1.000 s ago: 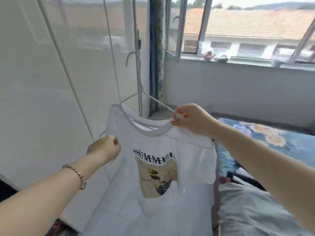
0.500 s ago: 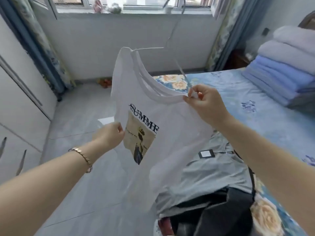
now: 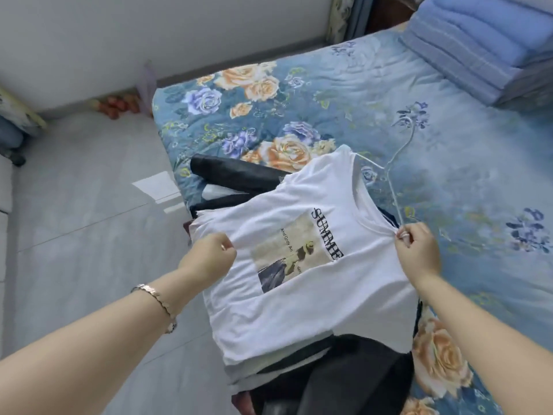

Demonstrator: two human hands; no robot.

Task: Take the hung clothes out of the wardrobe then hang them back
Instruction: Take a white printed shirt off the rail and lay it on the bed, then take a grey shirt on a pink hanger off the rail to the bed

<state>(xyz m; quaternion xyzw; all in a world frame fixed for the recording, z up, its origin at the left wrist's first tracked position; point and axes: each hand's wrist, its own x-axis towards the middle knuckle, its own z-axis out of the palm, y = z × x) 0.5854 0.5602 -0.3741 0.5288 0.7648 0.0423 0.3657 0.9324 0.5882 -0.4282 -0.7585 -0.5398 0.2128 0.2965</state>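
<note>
Fingers of the left hand [image 3: 209, 256] are pinching the sleeve side of the white SUMMER T-shirt [image 3: 299, 295], while the right hand [image 3: 419, 250] is gripping its shoulder beside the collar, with the wire hanger [image 3: 387, 168] reaching away beyond that hand. Between both hands the shirt is lying spread over a pile of dark clothes [image 3: 344, 378] at the edge of the bed [image 3: 463, 139]. Taking out is seemingly well along, and all the hanging back is waiting.

Hands: two. One white T-shirt [image 3: 299, 295] between left hand [image 3: 209, 254] and right hand [image 3: 419, 250]. One wire hanger [image 3: 394, 199] beyond the right hand. One bracelet [image 3: 155, 298] behind the left hand.
</note>
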